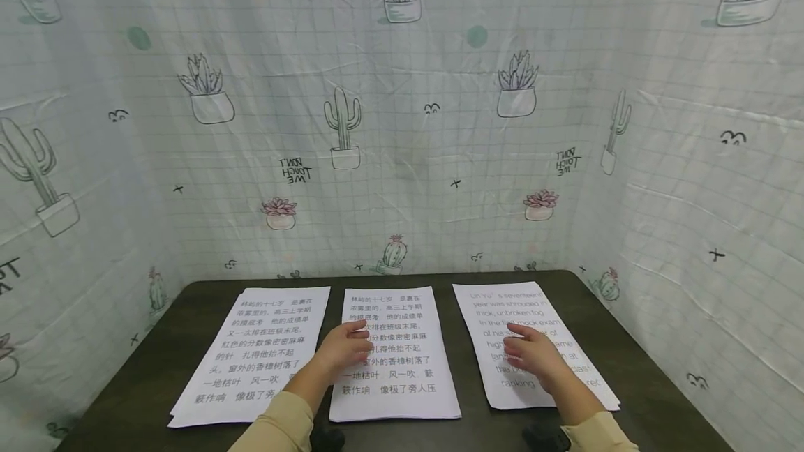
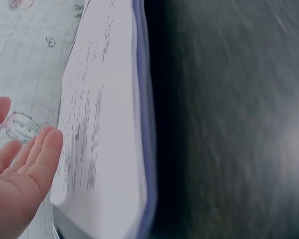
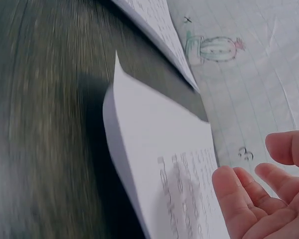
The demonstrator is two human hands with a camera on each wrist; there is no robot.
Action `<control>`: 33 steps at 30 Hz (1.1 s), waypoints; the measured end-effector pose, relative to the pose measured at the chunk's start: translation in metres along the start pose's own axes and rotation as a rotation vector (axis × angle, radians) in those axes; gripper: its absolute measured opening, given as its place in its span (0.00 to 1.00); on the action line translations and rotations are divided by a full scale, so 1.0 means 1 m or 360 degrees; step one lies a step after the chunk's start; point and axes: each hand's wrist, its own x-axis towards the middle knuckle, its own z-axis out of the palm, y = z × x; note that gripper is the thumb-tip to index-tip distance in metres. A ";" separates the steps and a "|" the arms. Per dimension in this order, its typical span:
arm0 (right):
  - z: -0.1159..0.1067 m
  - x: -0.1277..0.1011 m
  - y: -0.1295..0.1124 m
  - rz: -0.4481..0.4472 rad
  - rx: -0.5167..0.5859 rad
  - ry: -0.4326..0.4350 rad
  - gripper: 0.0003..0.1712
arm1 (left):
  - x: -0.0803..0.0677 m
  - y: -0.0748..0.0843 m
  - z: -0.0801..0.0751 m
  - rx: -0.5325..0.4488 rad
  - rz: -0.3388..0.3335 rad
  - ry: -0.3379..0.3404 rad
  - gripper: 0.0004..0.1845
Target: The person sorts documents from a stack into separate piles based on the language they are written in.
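Three stacks of white printed paper lie side by side on a dark table. My left hand (image 1: 344, 351) is over the left part of the middle stack (image 1: 408, 368), which bears Chinese text, and holds nothing. In the left wrist view its fingers (image 2: 49, 152) are loosely extended, with the thumb apart. Over the right stack (image 1: 496, 351), printed in English, is my right hand (image 1: 534, 354), likewise holding nothing. The right wrist view shows its fingers (image 3: 226, 186) slightly bent beside the sheets, whose near corner curls up. Nearest my left sleeve is the left stack (image 1: 264, 340), also in Chinese.
Strips of dark wooden tabletop (image 1: 144, 340) show between and around the stacks. A pale curtain (image 1: 402, 180) with cactus drawings hangs behind the table and along both sides. Dark rounded objects (image 1: 328, 439) sit below the wrists at the near edge.
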 end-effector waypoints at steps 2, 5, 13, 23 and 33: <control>0.005 0.001 -0.002 -0.0015 0.0008 -0.0015 0.31 | -0.002 -0.001 -0.004 -0.0012 -0.0001 0.0014 0.34; 0.013 0.002 -0.006 -0.0040 0.0033 -0.0037 0.30 | -0.003 -0.003 -0.012 -0.0030 -0.0005 0.0038 0.34; 0.034 0.003 -0.013 -0.0077 0.0084 -0.0084 0.29 | -0.006 -0.007 -0.034 -0.0089 0.0027 0.0079 0.33; 0.056 0.005 -0.018 -0.0101 0.0115 -0.0122 0.28 | -0.009 -0.017 -0.052 -0.0102 -0.0029 0.0155 0.34; 0.073 0.001 -0.017 -0.0055 0.0056 -0.0156 0.28 | -0.018 -0.022 -0.056 -0.0083 -0.0059 0.0158 0.33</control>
